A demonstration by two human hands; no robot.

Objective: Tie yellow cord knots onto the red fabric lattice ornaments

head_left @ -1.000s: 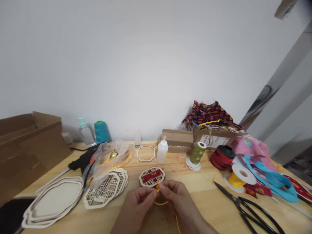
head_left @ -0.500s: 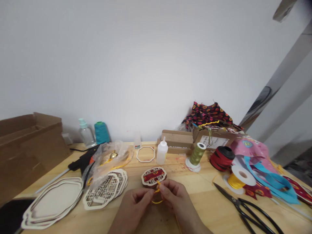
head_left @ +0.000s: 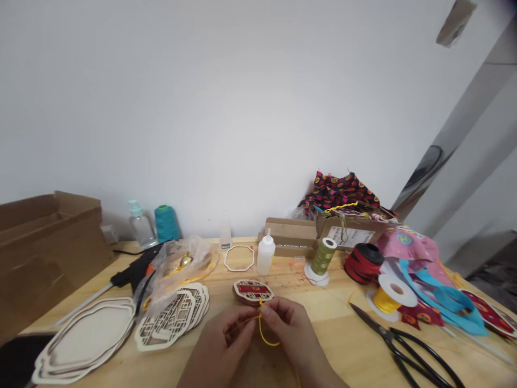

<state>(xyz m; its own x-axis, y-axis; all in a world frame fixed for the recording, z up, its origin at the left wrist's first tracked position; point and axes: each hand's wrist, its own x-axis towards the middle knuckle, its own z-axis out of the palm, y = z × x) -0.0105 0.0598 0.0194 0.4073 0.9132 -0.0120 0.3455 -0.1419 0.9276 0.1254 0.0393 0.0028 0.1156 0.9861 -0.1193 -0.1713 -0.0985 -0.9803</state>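
Observation:
Between my two hands, a thin yellow cord (head_left: 268,341) hangs in a loop. My left hand (head_left: 224,342) has its thumb and fingers closed on one stretch of the cord. Thumb and forefinger of my right hand (head_left: 288,328) pinch the cord where it meets a small knot. Just beyond the fingertips lies a small wooden lattice ornament (head_left: 253,291) with a red patterned panel, and the cord runs up to its near edge. The fingers partly hide the knot.
Left of my hands are lattice wooden pieces (head_left: 172,318), plain wooden plates (head_left: 86,337) and a black glue gun (head_left: 135,269). A white squeeze bottle (head_left: 265,256) stands behind the ornament. Black scissors (head_left: 393,339) and a yellow cord spool (head_left: 390,299) lie to the right.
The cord loop below my fingers has grown longer and swung right. My left hand has drawn slightly away from the right fingertips. The whole view has shifted slightly.

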